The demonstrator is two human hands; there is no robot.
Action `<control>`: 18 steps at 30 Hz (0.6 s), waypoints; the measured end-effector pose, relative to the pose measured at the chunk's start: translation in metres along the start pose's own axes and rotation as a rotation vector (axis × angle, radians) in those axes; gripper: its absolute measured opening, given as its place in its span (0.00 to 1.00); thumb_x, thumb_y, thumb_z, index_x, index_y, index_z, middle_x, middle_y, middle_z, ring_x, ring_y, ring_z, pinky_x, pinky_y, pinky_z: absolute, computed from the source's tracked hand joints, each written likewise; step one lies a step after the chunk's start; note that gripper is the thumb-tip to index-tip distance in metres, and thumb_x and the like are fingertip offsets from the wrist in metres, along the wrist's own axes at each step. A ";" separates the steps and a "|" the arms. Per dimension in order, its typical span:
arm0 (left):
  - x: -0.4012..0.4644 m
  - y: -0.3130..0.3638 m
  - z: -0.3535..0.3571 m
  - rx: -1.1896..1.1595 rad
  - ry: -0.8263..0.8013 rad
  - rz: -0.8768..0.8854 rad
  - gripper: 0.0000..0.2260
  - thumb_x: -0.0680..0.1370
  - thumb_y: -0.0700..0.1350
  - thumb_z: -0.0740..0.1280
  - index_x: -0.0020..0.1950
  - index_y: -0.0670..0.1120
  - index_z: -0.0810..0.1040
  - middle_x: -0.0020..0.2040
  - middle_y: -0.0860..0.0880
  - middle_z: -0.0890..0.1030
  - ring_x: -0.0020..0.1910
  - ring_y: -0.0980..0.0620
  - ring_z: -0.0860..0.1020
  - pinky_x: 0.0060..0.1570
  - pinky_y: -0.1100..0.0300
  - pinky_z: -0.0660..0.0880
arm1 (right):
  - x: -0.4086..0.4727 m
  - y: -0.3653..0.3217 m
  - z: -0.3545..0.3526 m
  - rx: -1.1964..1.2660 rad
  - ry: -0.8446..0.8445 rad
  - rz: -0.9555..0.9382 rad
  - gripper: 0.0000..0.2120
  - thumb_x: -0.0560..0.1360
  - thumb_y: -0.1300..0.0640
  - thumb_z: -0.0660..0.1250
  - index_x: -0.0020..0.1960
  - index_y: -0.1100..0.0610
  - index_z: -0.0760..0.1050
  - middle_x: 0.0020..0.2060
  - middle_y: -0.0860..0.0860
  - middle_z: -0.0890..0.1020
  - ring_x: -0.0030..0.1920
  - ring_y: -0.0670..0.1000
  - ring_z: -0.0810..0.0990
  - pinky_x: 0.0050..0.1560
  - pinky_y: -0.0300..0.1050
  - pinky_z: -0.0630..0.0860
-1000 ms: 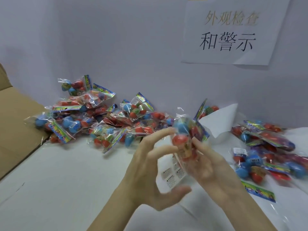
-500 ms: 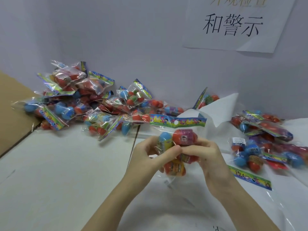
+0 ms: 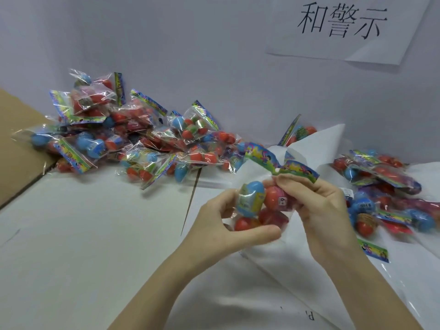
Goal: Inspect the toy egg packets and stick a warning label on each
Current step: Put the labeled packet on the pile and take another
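White tabletop (image 3: 100, 234) is stretching out under my arms, backed by a pale wall with a paper sign of black characters (image 3: 345, 25) taped to it, and a brown cardboard flap (image 3: 16, 144) is edging in on my left. I am holding 1 clear plastic packet of red and blue toy eggs (image 3: 259, 206) up over the table, just in front of me. My left hand (image 3: 228, 225) is curling around its lower part, thumb under the bottom eggs and fingers behind. My right hand (image 3: 319, 210) is pinching the top of the bag just below the colourful printed header strip (image 3: 283, 165), fingers bent tight. A small white sticker reading "6+" is showing on a red egg; whether that is a warning label I cannot tell.

Judging progress: a big heap of similar clear packets (image 3: 133, 139) is lying against the wall on my left, and a smaller group of packets (image 3: 385, 198) is lying on my right on crinkly white sheeting (image 3: 309, 270). 1 packet there is carrying a white tag, so I am guessing those are finished. If so, most of the work is waiting: the left heap is far larger. This packet is looking mid-inspection, and I am not seeing a fresh label in either hand.
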State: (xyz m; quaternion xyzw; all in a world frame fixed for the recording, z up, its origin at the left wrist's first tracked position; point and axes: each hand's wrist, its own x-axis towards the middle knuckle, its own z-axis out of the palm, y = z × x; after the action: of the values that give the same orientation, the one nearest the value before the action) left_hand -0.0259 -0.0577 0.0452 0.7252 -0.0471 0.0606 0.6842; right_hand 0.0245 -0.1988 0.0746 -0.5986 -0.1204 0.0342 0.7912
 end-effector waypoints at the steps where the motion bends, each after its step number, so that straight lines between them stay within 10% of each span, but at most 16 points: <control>1: -0.001 0.000 0.002 0.005 -0.015 -0.012 0.17 0.57 0.53 0.78 0.44 0.55 0.82 0.40 0.55 0.84 0.40 0.58 0.82 0.37 0.65 0.78 | -0.001 0.000 0.000 0.002 0.013 -0.014 0.05 0.60 0.60 0.68 0.31 0.55 0.83 0.30 0.50 0.84 0.34 0.45 0.82 0.36 0.34 0.77; 5: 0.000 0.003 0.006 -0.012 -0.019 -0.048 0.08 0.62 0.44 0.78 0.35 0.56 0.83 0.30 0.54 0.82 0.27 0.59 0.78 0.27 0.69 0.72 | -0.002 0.000 0.004 -0.014 0.057 -0.069 0.07 0.63 0.62 0.68 0.30 0.53 0.83 0.28 0.47 0.83 0.31 0.42 0.82 0.30 0.31 0.75; 10: -0.001 0.009 0.004 -0.179 0.015 -0.025 0.03 0.61 0.45 0.75 0.33 0.51 0.84 0.28 0.50 0.81 0.24 0.57 0.77 0.26 0.68 0.73 | 0.002 0.000 -0.003 -0.102 -0.141 0.079 0.17 0.59 0.41 0.73 0.42 0.51 0.83 0.38 0.51 0.85 0.38 0.48 0.84 0.38 0.36 0.79; 18: 0.000 0.010 0.002 -0.218 0.143 0.070 0.07 0.65 0.48 0.77 0.39 0.50 0.82 0.31 0.49 0.81 0.26 0.54 0.78 0.26 0.66 0.72 | -0.004 -0.001 0.001 -0.132 -0.325 -0.017 0.13 0.59 0.50 0.76 0.43 0.49 0.84 0.37 0.51 0.85 0.40 0.48 0.84 0.42 0.34 0.77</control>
State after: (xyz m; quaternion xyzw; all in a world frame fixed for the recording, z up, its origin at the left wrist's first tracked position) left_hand -0.0272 -0.0602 0.0548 0.6384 -0.0299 0.1306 0.7579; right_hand 0.0207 -0.1985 0.0758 -0.6348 -0.2536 0.1158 0.7206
